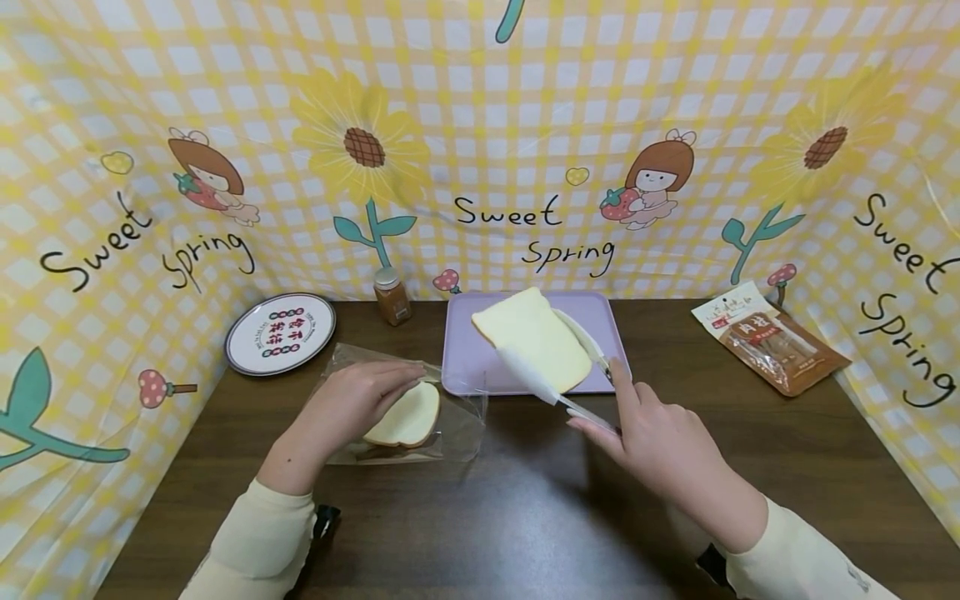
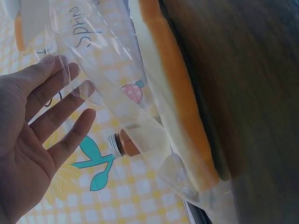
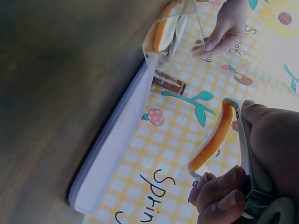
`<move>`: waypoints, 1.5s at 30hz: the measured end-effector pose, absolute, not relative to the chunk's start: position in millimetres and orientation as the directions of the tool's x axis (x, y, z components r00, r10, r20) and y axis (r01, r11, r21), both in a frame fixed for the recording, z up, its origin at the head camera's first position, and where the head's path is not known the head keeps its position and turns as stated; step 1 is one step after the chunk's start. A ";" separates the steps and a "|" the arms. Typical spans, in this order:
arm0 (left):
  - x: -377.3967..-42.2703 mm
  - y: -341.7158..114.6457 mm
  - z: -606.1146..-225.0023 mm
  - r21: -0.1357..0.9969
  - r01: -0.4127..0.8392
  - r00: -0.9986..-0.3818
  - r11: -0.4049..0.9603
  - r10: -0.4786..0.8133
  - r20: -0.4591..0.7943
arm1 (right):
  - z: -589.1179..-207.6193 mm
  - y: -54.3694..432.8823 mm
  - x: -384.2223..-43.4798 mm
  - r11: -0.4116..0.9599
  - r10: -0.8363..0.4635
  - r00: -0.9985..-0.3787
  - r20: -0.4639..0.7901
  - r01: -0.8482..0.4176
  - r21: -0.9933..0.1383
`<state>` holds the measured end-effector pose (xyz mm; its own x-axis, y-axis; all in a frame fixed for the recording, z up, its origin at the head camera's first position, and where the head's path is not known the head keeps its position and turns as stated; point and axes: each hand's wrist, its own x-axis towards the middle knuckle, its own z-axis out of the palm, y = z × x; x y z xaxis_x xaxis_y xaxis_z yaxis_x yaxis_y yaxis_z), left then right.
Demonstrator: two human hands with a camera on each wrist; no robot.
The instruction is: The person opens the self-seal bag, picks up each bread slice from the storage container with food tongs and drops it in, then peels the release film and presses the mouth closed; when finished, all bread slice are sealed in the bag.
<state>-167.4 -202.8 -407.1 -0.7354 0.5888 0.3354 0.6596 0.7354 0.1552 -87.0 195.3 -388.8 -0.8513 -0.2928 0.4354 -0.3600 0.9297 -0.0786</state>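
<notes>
My right hand grips a pair of tongs with broad white ends. Between those ends is a slice of bread, held above the lilac tray. In the right wrist view, the slice shows its brown crust edge-on. At the left, my left hand is over a clear plastic bag, thumb and forefinger pinching its raised film while the other fingers spread out. More bread lies inside the bag; the left wrist view shows its crusty side.
A white plate with red and dark lettering stands at the back left. Beside it is a small jar with a silvery lid. A brown and white food packet lies at the right. A checked yellow cloth hangs behind the dark table.
</notes>
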 end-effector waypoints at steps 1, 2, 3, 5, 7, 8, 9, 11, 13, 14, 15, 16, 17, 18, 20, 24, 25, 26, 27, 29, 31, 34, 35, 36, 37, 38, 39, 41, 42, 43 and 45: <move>-167.4 -202.6 -406.9 0.155 0.660 -0.735 0.735 0.589 0.336 | -390.8 196.5 -85.4 0.925 -0.309 -0.841 0.445 -0.375 -0.068; -167.5 -202.3 -406.8 0.155 0.661 -0.734 0.734 0.590 0.337 | -392.7 197.8 -83.8 0.919 -0.324 -0.830 0.454 -0.390 -0.056; -167.5 -202.2 -406.7 0.155 0.662 -0.733 0.734 0.590 0.337 | -394.5 199.0 -82.4 0.914 -0.338 -0.819 0.464 -0.403 -0.045; -167.4 -202.0 -406.6 0.155 0.662 -0.733 0.733 0.590 0.338 | -397.4 201.2 -80.1 0.903 -0.366 -0.792 0.489 -0.428 -0.018; -167.5 -201.8 -406.8 0.154 0.663 -0.732 0.733 0.591 0.339 | -399.5 203.4 -78.3 0.892 -0.395 -0.751 0.530 -0.452 0.024; -167.5 -201.9 -406.9 0.154 0.663 -0.732 0.733 0.591 0.340 | -400.1 204.3 -77.6 0.886 -0.407 -0.729 0.550 -0.462 0.044; -167.5 -201.9 -407.0 0.152 0.663 -0.732 0.733 0.591 0.341 | -400.6 205.2 -76.8 0.880 -0.420 -0.705 0.571 -0.470 0.066; -167.4 -202.0 -407.1 0.151 0.663 -0.731 0.733 0.591 0.341 | -401.4 206.7 -75.8 0.866 -0.450 -0.652 0.610 -0.486 0.119; -167.6 -202.3 -407.4 0.149 0.664 -0.730 0.733 0.592 0.342 | -402.1 208.3 -75.2 0.851 -0.478 -0.608 0.635 -0.499 0.162; -167.6 -202.4 -407.3 0.147 0.665 -0.729 0.732 0.593 0.342 | -402.4 209.2 -75.0 0.843 -0.491 -0.588 0.643 -0.507 0.181; -167.7 -202.4 -407.3 0.146 0.666 -0.728 0.732 0.593 0.344 | -403.0 209.9 -75.0 0.835 -0.505 -0.569 0.649 -0.513 0.199; -167.9 -202.5 -407.5 0.143 0.667 -0.726 0.731 0.594 0.347 | -403.6 210.9 -75.2 0.828 -0.516 -0.554 0.653 -0.519 0.214; -168.0 -202.5 -407.6 0.142 0.668 -0.724 0.731 0.595 0.349 | -404.2 212.1 -75.4 0.823 -0.525 -0.545 0.654 -0.522 0.225; -168.0 -202.5 -407.5 0.141 0.669 -0.723 0.730 0.595 0.351 | -405.1 213.3 -75.5 0.817 -0.533 -0.538 0.653 -0.527 0.234; -167.8 -202.4 -407.3 0.138 0.668 -0.723 0.732 0.594 0.352 | -407.2 215.8 -76.0 0.808 -0.548 -0.520 0.655 -0.532 0.253; -167.1 -202.3 -407.0 0.137 0.659 -0.732 0.740 0.589 0.342 | -412.8 221.1 -76.9 0.786 -0.578 -0.489 0.653 -0.548 0.286; -167.0 -202.2 -406.9 0.136 0.657 -0.734 0.741 0.588 0.339 | -414.4 222.2 -77.2 0.779 -0.588 -0.478 0.653 -0.552 0.297; -166.9 -202.2 -406.7 0.137 0.656 -0.736 0.742 0.587 0.337 | -415.7 223.1 -77.5 0.772 -0.596 -0.471 0.650 -0.559 0.303; -166.8 -202.1 -406.7 0.138 0.656 -0.736 0.742 0.588 0.336 | -416.6 223.8 -77.7 0.765 -0.605 -0.466 0.646 -0.566 0.307; -166.9 -202.0 -406.7 0.137 0.657 -0.735 0.741 0.588 0.338 | -418.0 224.7 -78.3 0.749 -0.622 -0.454 0.638 -0.581 0.317; -167.1 -201.8 -406.9 0.135 0.659 -0.732 0.740 0.590 0.341 | -418.8 225.6 -79.0 0.736 -0.637 -0.446 0.628 -0.593 0.325; -167.6 -201.9 -407.3 0.129 0.662 -0.728 0.738 0.592 0.346 | -419.6 226.7 -80.2 0.716 -0.661 -0.440 0.608 -0.612 0.336; -167.7 -201.9 -407.4 0.127 0.663 -0.726 0.737 0.593 0.348 | -420.1 227.2 -80.9 0.710 -0.669 -0.440 0.598 -0.616 0.341; -167.8 -201.9 -407.5 0.126 0.664 -0.725 0.737 0.594 0.350 | -420.7 227.8 -81.6 0.704 -0.678 -0.441 0.588 -0.621 0.345; -167.9 -202.0 -407.6 0.125 0.665 -0.724 0.736 0.594 0.350 | -421.6 228.4 -82.5 0.697 -0.687 -0.442 0.577 -0.626 0.350; -167.9 -202.0 -407.7 0.124 0.666 -0.723 0.736 0.595 0.351 | -422.5 229.1 -83.4 0.690 -0.696 -0.443 0.566 -0.631 0.355; -167.9 -202.0 -407.8 0.124 0.666 -0.723 0.735 0.596 0.350 | -423.6 229.8 -84.5 0.684 -0.703 -0.444 0.555 -0.636 0.358; -167.9 -202.0 -408.1 0.126 0.666 -0.724 0.735 0.597 0.346 | -426.1 231.1 -86.7 0.672 -0.717 -0.443 0.538 -0.643 0.367; -167.8 -201.9 -408.1 0.127 0.666 -0.725 0.735 0.597 0.344 | -427.4 231.7 -87.9 0.668 -0.722 -0.442 0.532 -0.645 0.371; -167.8 -201.9 -408.1 0.128 0.665 -0.726 0.735 0.597 0.341 | -428.6 232.2 -89.0 0.664 -0.727 -0.440 0.528 -0.648 0.374; -167.8 -201.7 -408.1 0.132 0.665 -0.727 0.735 0.598 0.336 | -430.7 233.2 -91.2 0.656 -0.733 -0.434 0.524 -0.653 0.377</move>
